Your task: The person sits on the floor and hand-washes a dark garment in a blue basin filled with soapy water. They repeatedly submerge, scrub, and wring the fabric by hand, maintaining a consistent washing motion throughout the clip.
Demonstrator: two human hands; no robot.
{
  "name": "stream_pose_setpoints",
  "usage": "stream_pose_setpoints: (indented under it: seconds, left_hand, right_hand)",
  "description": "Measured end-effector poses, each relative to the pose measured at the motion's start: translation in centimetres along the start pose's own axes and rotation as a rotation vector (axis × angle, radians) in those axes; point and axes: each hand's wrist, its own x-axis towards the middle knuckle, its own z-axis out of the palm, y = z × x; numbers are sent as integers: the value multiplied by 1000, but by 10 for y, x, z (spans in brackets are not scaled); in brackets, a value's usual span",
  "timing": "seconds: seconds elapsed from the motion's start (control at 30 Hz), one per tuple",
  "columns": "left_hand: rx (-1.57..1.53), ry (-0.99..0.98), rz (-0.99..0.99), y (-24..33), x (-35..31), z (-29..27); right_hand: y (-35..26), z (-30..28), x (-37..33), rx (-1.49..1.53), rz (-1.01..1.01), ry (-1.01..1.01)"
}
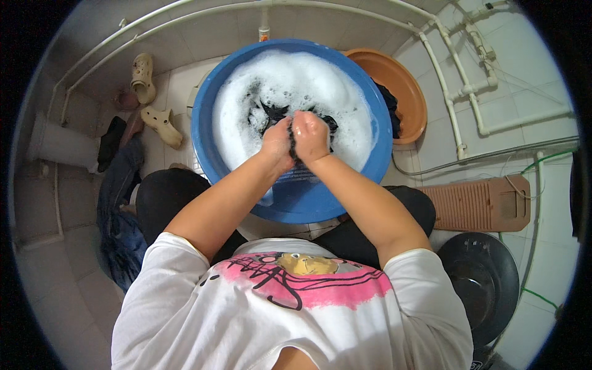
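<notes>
A round blue basin [203, 148] full of white suds [333, 83] stands in front of me. Over its middle, my left hand [279, 143] and my right hand [310, 134] are side by side, both closed on a wet black cloth [274, 113]. Some of the cloth spreads into the foam beyond my fists, and a dark strand shows between them. Its full shape is hidden by foam and hands, so what garment it is I cannot tell. Below my wrists, a ridged part of the basin wall [296, 179] slopes toward me.
An orange basin [410, 92] with dark cloth stands behind right. A brown washboard [475, 203] and a black tub [478, 283] are at my right. Beige clogs [161, 126] and dark blue jeans [117, 209] lie left. White pipes [447, 102] run along the walls.
</notes>
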Motion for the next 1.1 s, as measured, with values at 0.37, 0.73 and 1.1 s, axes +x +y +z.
stream_pose_setpoints:
  seconds: [0.37, 0.73, 1.1]
  left_hand:
    - [984, -200, 63, 25, -12, 5]
    - [35, -29, 265, 81, -3, 0]
    - [-5, 34, 99, 19, -5, 12]
  right_hand:
    - [22, -29, 44, -167, 100, 150]
    - [37, -39, 43, 798, 441, -167]
    - [-15, 0, 10, -82, -168, 67]
